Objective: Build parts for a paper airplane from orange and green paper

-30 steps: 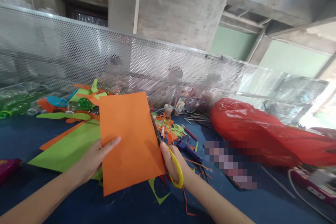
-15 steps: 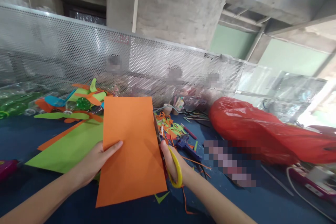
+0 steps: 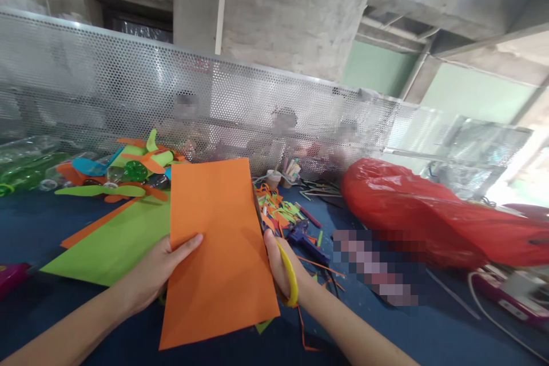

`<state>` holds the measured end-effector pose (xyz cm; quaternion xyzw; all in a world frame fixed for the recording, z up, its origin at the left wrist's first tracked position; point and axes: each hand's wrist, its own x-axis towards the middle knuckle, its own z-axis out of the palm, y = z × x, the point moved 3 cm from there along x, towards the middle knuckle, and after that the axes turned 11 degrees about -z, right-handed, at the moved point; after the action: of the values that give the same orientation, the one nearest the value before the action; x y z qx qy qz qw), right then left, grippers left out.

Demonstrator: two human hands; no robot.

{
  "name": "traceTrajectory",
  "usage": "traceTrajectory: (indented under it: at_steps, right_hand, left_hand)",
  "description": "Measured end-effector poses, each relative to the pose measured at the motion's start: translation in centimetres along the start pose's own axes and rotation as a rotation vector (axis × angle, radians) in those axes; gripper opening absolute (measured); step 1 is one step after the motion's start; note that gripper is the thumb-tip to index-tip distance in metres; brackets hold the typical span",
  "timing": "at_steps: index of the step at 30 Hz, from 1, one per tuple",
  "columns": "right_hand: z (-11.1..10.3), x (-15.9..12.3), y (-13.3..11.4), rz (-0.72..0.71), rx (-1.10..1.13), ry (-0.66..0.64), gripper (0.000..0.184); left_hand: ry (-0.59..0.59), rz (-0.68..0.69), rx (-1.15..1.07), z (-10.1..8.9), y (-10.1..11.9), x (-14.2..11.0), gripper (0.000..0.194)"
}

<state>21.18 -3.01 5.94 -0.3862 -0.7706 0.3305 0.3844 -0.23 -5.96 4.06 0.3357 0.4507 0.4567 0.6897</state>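
My left hand (image 3: 165, 266) pinches the left edge of an upright sheet of orange paper (image 3: 218, 263), thumb in front and the other fingers hidden behind it. At the sheet's right edge my right hand (image 3: 281, 266) is closed around a pair of scissors (image 3: 293, 283) with a yellow handle. The dark blades run up along that edge and are mostly hidden by the paper. Behind and left of the sheet, light green paper (image 3: 115, 246) lies on the blue table (image 3: 38, 320) over a strip of orange. A green corner shows below the sheet.
Orange and green paper scraps (image 3: 278, 206) lie behind a blue glue gun (image 3: 306, 240). A red plastic bag (image 3: 398, 206) fills the right side. Paper propellers (image 3: 107, 189) and green bottles (image 3: 32, 174) stand at left. Behind a perforated metal screen (image 3: 128, 80) are several people.
The orange sheet has shifted slightly down and right at its lower end, and my left hand has moved with it. The scissors stay at the right edge.
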Motion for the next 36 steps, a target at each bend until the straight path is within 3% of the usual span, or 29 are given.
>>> traceTrajectory:
  at_steps: [36]
  right_hand:
    - [0.0,0.0,-1.0,0.057,0.057,0.053,0.071]
  left_hand:
    - [-0.02,0.02,-0.002,0.2,-0.1,-0.1,0.042]
